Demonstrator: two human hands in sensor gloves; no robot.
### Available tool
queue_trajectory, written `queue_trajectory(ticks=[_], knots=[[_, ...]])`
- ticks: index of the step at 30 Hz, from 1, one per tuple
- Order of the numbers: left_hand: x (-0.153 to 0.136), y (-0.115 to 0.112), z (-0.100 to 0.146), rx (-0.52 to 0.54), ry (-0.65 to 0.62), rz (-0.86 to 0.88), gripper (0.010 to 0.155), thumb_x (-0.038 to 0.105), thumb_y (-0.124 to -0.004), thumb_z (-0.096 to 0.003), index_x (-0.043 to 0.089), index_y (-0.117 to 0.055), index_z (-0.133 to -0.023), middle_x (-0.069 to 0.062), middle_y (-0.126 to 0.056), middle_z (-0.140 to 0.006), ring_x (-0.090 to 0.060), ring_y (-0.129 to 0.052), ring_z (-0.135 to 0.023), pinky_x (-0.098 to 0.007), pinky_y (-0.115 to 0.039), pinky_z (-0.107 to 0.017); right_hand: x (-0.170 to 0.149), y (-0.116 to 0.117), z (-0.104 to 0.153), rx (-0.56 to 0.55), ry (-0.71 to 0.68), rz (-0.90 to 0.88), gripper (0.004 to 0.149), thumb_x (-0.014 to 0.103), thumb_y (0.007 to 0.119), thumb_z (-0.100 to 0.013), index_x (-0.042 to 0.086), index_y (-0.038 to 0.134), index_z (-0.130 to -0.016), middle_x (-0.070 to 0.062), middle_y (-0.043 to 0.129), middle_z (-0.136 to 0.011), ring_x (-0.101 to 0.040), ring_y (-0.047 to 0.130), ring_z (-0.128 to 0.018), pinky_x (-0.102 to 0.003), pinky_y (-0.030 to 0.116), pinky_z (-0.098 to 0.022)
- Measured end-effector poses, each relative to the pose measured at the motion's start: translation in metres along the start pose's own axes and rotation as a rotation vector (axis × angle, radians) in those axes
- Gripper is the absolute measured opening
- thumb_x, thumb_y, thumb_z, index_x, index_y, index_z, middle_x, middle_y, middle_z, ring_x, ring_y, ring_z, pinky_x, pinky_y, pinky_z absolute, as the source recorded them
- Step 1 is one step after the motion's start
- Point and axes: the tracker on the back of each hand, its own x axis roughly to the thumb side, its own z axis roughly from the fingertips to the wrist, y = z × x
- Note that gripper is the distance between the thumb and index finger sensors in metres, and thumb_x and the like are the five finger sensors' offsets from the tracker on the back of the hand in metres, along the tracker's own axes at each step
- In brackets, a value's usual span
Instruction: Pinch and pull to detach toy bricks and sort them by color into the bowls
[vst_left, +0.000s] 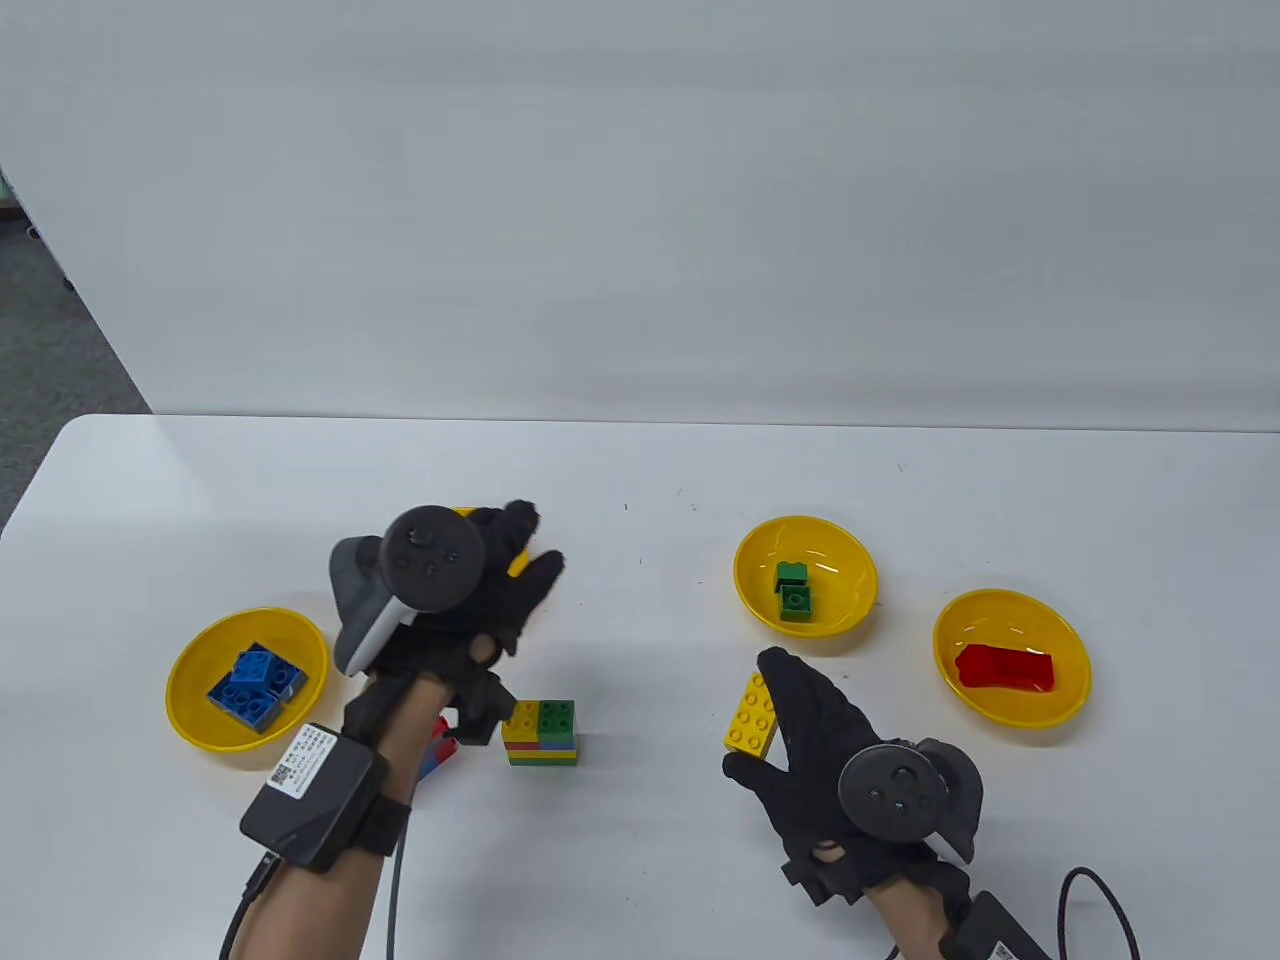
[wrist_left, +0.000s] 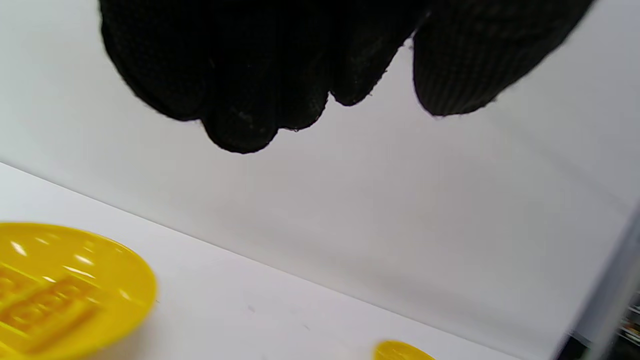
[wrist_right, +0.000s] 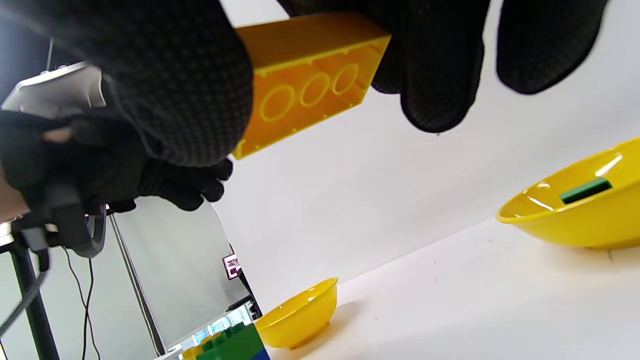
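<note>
Yellow brick freed, on its way to the yellow bowl.

My right hand (vst_left: 812, 745) pinches the long yellow brick (vst_left: 752, 712) between thumb and fingers, lifted off the white table (vst_left: 640, 470); my left hand (vst_left: 470, 600) hovers empty, fingers loosely spread, over the far-left bowl (wrist_left: 75, 290), which already holds yellow pieces, so I judge the next move is carrying my brick across to it and letting go. Counting, largest first: 4 yellow bowls, then the blue bowl (vst_left: 195, 715) with several blue bricks I cannot count exactly, the green bowl (vst_left: 850, 560) with 2 green bricks, the red bowl (vst_left: 1010, 610) with 1 red piece, and 1 stacked block (vst_left: 541, 733) between my hands.
</note>
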Motion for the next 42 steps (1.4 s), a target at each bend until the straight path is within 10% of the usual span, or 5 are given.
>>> queue_trajectory(ticks=[10, 16, 27, 31, 42], knots=[[0.060, -0.107, 0.035, -0.419, -0.003, 0.330, 0.085, 0.058, -0.090, -0.0446, 0.018, -0.053, -0.109, -0.022, -0.074, -0.103, -0.044, -0.090, -0.081, -0.057, -0.082, -0.053, 0.020, -0.004, 0.007, -0.074, -0.081, 0.151, 0.090, 0.042, 0.093, -0.034, -0.002, 0.053, -0.101, -0.034, 0.066, -0.094, -0.050, 0.087, -0.070, -0.072, 0.071, -0.049], [0.072, -0.123, 0.041, -0.375, -0.030, 0.213, 0.081, 0.056, -0.094, -0.0416, 0.017, -0.061, -0.105, -0.017, -0.087, -0.090, -0.037, -0.100, -0.065, -0.054, -0.086, -0.046, 0.035, 0.000, 0.011, -0.098, -0.146, 0.294, 0.091, 0.044, 0.094, -0.033, -0.004, 0.055, -0.100, -0.035, 0.069, -0.090, -0.050, 0.090, -0.064, -0.071, 0.073, -0.047], [0.070, -0.110, 0.041, -0.317, -0.011, 0.175, 0.072, 0.047, -0.096, -0.0435, 0.015, -0.068, -0.102, -0.020, -0.089, -0.087, -0.038, -0.102, -0.062, -0.054, -0.087, -0.045, 0.043, 0.002, 0.013, -0.085, -0.177, 0.324, 0.092, 0.045, 0.090, -0.035, -0.003, 0.048, -0.102, -0.034, 0.063, -0.095, -0.051, 0.087, -0.069, -0.071, 0.072, -0.047], [0.057, -0.075, 0.029, -0.147, -0.005, 0.090, 0.071, 0.046, -0.097, -0.0434, 0.016, -0.070, -0.102, -0.020, -0.089, -0.088, -0.039, -0.101, -0.064, -0.055, -0.087, -0.046, 0.041, -0.004, 0.013, -0.080, -0.163, 0.263, 0.088, 0.044, 0.083, -0.039, -0.002, 0.043, -0.104, -0.034, 0.058, -0.098, -0.052, 0.085, -0.071, -0.071, 0.071, -0.048], [-0.070, -0.003, -0.018, 0.112, 0.338, -0.137, 0.069, 0.041, -0.096, -0.0458, 0.023, -0.067, -0.106, -0.018, -0.082, -0.099, -0.042, -0.094, -0.078, -0.058, -0.082, -0.055, 0.029, -0.001, 0.011, 0.002, -0.120, 0.261, 0.080, 0.040, 0.081, -0.041, 0.000, 0.051, -0.103, -0.034, 0.061, -0.098, -0.053, 0.085, -0.071, -0.072, 0.071, -0.048]])
